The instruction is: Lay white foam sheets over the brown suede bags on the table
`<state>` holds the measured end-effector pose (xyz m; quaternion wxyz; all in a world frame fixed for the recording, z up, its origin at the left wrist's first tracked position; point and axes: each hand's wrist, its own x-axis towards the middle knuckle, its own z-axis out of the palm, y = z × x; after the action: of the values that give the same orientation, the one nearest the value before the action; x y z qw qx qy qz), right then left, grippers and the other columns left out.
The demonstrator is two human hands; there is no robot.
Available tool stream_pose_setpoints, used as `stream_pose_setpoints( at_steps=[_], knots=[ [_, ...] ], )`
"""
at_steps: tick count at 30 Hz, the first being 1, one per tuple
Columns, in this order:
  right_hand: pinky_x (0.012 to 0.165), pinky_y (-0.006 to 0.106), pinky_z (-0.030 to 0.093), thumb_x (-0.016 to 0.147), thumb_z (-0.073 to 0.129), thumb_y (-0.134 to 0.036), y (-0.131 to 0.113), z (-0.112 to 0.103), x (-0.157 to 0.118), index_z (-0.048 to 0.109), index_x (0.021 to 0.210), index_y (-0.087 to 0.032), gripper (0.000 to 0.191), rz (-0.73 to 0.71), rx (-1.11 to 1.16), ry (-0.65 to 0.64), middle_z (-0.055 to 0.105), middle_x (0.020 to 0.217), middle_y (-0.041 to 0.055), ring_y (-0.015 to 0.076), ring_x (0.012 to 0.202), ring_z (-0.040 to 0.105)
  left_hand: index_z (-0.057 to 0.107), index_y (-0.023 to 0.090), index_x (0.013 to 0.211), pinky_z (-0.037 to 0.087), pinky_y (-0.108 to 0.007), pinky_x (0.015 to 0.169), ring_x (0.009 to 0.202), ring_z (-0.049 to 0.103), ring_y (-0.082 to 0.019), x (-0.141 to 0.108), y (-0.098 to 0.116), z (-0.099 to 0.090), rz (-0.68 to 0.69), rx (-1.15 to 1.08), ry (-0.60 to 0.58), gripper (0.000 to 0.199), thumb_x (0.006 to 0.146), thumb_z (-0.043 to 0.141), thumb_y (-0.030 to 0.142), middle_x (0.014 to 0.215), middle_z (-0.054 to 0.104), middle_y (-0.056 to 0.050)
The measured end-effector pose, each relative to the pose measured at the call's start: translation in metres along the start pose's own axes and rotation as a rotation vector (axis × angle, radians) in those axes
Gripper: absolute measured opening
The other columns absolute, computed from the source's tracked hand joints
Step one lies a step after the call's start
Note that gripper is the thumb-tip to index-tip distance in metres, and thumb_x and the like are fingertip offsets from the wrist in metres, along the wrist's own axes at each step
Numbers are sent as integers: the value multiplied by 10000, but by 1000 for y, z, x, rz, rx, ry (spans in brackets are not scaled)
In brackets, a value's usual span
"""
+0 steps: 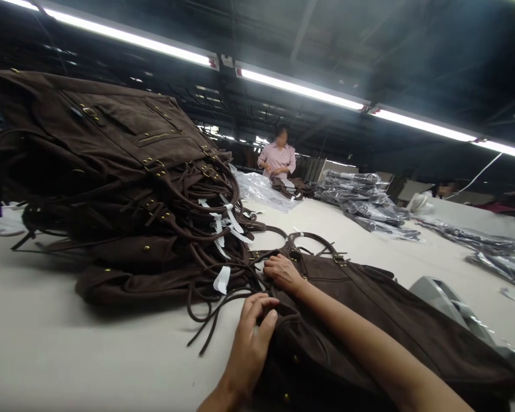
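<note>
A dark brown handbag [369, 309] lies on the pale table in front of me, its looped handles pointing away. My right hand [285, 274] is closed at the bag's top edge, beside the handle base, its fingertips curled out of sight. At the near side edge of the same bag is my left hand [253, 332]. Its fingers are curved, with a gap between thumb and forefinger. Close on the left rises a stack of similar brown bags [124, 154] with brass fittings. White paper tags [222, 280] and thin cords hang from their handles.
A grey tape dispenser [450, 309] stands behind the bag on the right. Plastic-wrapped bags [364, 197] are piled farther back, with more wrapped packs [476, 237] at right. Across the table, a person in a pink shirt [278, 157] stands beside clear plastic sheets [261, 189].
</note>
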<state>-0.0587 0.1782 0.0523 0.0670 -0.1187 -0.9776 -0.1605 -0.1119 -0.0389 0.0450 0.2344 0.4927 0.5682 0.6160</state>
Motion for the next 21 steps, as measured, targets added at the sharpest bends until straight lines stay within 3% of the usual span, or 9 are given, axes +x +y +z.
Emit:
stream_pose_setpoints(
  at_steps=[4,6,8,11,14,19,21],
  knots=[
    [739,300,313,903,501,-140,2,7,6,693,772,-159,234,98,43,-8,670,870,59,174,866,530,625,240,1077,445,-317,932,1016,572,-202,-24,5,-2,282,136,-12,234,879,545,336,1038,631,-62],
    [722,297,319,885,509,-137,4,11,9,708,748,-165,244,154,70,-17,678,841,60,175,858,543,621,231,1001,484,-268,793,863,596,-181,-36,5,-3,228,138,26,184,861,583,344,906,632,-41],
    [710,295,324,868,519,-134,6,14,10,725,756,-173,237,194,95,-21,688,836,62,179,865,555,606,230,876,474,-235,680,737,578,-158,-46,4,-5,87,105,50,163,879,552,384,784,594,-15],
    [711,295,332,852,527,-126,6,16,12,741,790,-176,228,220,123,-14,702,853,68,187,880,566,593,237,806,462,-234,648,675,553,-155,-53,8,-11,-25,113,20,233,876,530,450,701,559,1],
    [726,303,337,855,526,-124,3,15,13,749,809,-157,230,225,133,-2,708,847,90,203,881,573,593,241,855,473,-251,686,700,571,-164,-46,20,-15,-10,178,-26,250,867,528,482,723,585,-6],
    [742,310,345,868,526,-131,-2,13,16,750,838,-130,226,216,130,5,706,847,119,215,886,576,528,267,1234,505,-284,787,863,615,-186,-15,46,-7,158,370,-115,427,846,598,430,949,637,-38],
    [745,307,348,866,530,-129,-2,13,16,748,837,-127,220,214,128,2,705,842,121,212,881,577,612,279,1140,503,-255,738,828,619,-167,-8,48,-2,268,411,-175,268,886,557,345,918,638,-33]
  ],
)
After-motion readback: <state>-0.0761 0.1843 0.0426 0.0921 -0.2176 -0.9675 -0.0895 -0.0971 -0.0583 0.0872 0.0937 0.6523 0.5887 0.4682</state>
